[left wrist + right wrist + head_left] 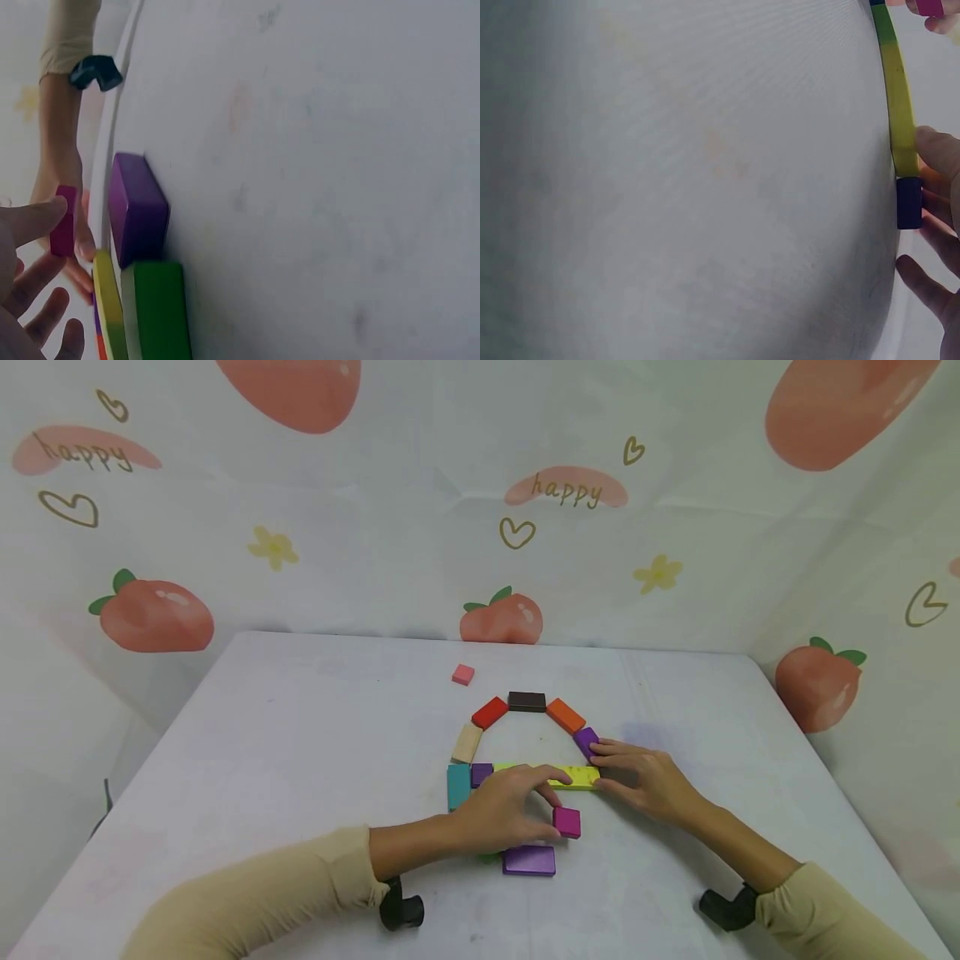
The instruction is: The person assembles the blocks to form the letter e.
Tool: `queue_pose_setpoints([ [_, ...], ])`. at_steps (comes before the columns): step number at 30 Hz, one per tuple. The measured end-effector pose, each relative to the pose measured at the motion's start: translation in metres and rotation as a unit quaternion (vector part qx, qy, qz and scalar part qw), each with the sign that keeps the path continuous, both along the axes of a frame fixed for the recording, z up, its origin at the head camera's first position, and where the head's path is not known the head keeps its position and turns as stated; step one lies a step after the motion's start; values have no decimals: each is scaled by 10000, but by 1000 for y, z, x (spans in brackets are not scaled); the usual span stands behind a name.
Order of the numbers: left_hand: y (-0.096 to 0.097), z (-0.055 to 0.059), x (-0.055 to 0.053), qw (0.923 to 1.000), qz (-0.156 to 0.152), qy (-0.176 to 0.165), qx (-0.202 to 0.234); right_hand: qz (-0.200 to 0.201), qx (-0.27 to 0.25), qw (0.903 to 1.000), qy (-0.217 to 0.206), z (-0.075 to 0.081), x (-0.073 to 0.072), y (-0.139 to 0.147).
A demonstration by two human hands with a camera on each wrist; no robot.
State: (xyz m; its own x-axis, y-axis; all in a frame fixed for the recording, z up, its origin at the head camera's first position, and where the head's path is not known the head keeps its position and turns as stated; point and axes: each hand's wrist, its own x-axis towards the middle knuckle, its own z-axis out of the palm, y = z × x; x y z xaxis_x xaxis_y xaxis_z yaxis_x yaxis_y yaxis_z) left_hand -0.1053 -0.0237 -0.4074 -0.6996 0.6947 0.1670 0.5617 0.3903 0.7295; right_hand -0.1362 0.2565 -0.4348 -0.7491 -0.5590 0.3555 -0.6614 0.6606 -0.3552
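My left hand [495, 814] pinches a small magenta block [567, 822] between thumb and fingertip, raised above the table. My right hand [652, 781] rests at the right end of a ring of blocks. Its fingers touch a purple block [587, 743], and the thumb is by the end of a yellow strip of blocks [579, 777]. Below the left hand lies a larger purple block [529, 861]; beside it a green block [161, 311] shows in the left wrist view. The left hand hides part of the yellow strip and the blocks beneath it.
The ring continues with an orange block [566, 716], a black block [527, 702], a red block [490, 713], a beige block [467, 743], a teal block [458, 785] and a small dark purple block [482, 774]. One pink block [463, 674] lies apart behind them on the white table [337, 727].
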Motion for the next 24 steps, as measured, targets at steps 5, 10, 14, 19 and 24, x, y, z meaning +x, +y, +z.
queue_pose_setpoints([
  [5, 8, -4, 9, 9997, 60, 138, -204, 19, 12, 10000, 24, 0, 0, 0],
  [10, 12, -8, 15, 9996, -113, 93, -259, 12, 18, 10000, 22, 1, 0, -1],
  [14, 14, -10, 16, 9991, -292, 98, -290, 37, -16, 10000, 50, 0, 0, 0],
  [19, 15, -11, 18, 9985, -314, 11, -444, 43, -41, 10000, 66, 0, 0, 0],
  [24, 15, -13, 19, 9972, -361, -194, -628, 9, -66, 10000, -12, 0, 0, -1],
])
